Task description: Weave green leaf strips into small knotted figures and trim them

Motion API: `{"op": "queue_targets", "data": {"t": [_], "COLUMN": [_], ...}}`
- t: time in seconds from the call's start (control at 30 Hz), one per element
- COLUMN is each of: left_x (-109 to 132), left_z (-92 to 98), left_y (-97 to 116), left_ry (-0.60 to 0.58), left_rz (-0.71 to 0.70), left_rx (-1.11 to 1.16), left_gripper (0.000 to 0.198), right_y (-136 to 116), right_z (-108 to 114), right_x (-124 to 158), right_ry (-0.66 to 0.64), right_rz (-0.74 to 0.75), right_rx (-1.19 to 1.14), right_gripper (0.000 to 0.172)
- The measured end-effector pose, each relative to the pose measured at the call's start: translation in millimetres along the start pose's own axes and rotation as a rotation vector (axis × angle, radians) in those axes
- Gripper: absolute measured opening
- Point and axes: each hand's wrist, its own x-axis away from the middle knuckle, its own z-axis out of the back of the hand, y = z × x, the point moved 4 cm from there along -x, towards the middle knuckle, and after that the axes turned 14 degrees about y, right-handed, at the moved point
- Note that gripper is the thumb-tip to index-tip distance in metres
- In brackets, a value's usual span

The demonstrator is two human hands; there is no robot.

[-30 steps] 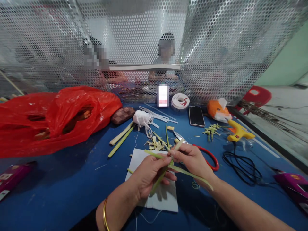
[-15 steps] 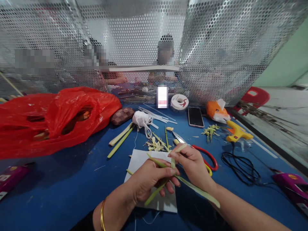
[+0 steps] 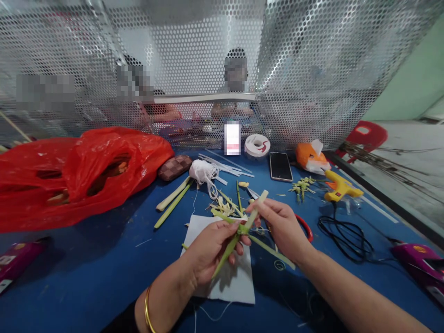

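My left hand (image 3: 211,247) is closed on crossed green leaf strips (image 3: 231,243) above a white sheet (image 3: 229,282) on the blue table (image 3: 104,259). My right hand (image 3: 282,224) pinches a pale strip end (image 3: 258,203) that points up and away from the crossing. One long strip (image 3: 272,251) trails down to the right under my right wrist. A gold bangle sits on my left wrist.
A red plastic bag (image 3: 76,175) fills the left. Red-handled scissors (image 3: 305,224), a yellow glue gun (image 3: 342,186) with black cord (image 3: 347,236), a phone (image 3: 280,165), a tape roll (image 3: 257,145), a thread ball (image 3: 203,171) and leaf scraps (image 3: 225,206) lie around. People sit behind the perforated screen (image 3: 312,69).
My right hand has lifted the pale strip end upward and further from me. My left hand has shifted its hold on the crossed strips; the trailing strip has swung up.
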Motion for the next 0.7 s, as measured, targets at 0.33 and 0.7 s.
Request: {"op": "queue_targets", "data": {"t": [0.33,0.7], "left_x": [8,9], "left_z": [-7.3,-10.0], "left_y": [-17,-29], "left_ry": [-0.148,-0.334], "left_rz": [0.083,0.202], "left_rx": [-0.170,-0.266], "left_gripper": [0.028,0.037], "right_y": [27,22], "right_z": [-11,-21], "right_x": [6,19], "right_ry": [-0.322,-0.188], "right_rz": [-0.410,-0.329], "right_rx": [0.074,-0.045], "right_gripper": [0.036,0.030]}}
